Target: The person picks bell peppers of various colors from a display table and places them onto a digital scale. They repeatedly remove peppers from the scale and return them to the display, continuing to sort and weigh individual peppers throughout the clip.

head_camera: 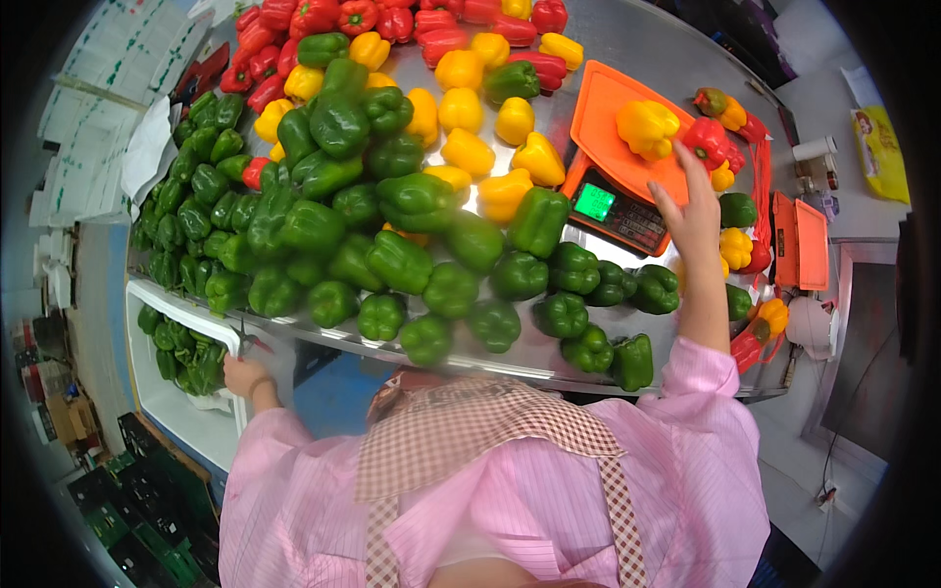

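Observation:
My right hand (689, 202) reaches over the orange pan (599, 121) of a digital scale, fingers apart. A yellow bell pepper (647, 130) sits on the pan close to my fingertips; whether they touch it I cannot tell. The scale's display (594, 202) glows green. At the left, my left hand (250, 378) is closed around small red-handled snips (252, 340), blades up, at the rim of a white foam box (187, 305). Green peppers (180, 349) lie inside that box. Many green bell peppers (401, 261) are heaped on the steel table (526, 365) before me.
Yellow peppers (462, 110) and red peppers (316, 18) lie farther back. Beyond my right arm are mixed peppers (735, 246), red mesh netting (761, 191) and a second orange scale (801, 242). White foam boxes (95, 140) stand at far left, dark crates (140, 500) below.

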The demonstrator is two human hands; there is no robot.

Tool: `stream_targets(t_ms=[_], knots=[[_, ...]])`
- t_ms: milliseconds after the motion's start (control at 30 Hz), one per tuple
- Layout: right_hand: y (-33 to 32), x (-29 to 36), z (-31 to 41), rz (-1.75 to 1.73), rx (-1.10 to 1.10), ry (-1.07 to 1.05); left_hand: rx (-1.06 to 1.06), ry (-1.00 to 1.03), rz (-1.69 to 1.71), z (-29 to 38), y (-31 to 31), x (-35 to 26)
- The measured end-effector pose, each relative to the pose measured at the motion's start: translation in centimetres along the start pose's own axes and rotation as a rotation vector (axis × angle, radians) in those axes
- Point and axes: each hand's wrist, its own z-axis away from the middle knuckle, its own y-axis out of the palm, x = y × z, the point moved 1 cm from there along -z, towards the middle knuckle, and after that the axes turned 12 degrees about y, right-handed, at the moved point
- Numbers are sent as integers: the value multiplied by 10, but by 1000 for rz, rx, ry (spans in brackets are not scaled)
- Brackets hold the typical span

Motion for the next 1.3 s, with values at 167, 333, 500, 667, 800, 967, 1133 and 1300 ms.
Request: stream_targets(t_ms=[167, 333, 500, 667, 800, 967, 1133, 1300], knots=[[0, -5, 72, -371, 243, 420, 29, -16, -20, 0, -1, 2], [15, -1, 97, -311, 402, 342, 53, -33, 16, -2, -4, -1], [8, 13, 106, -164, 440, 288, 48, -49, 50, -1, -4, -2], [40, 50, 98, -249, 441, 201, 51, -49, 9, -4, 2, 4], [85, 72, 66, -281, 506, 309, 37, -48, 15, -3, 3, 3], [103, 77, 50, -274, 623, 465, 60, -50, -1, -2, 1, 2], [61, 50, 57, -852, 352, 522, 51, -61, 3, -2, 6, 5], [3, -11, 36, -751, -273, 412, 39, -46, -8, -2, 11, 9]])
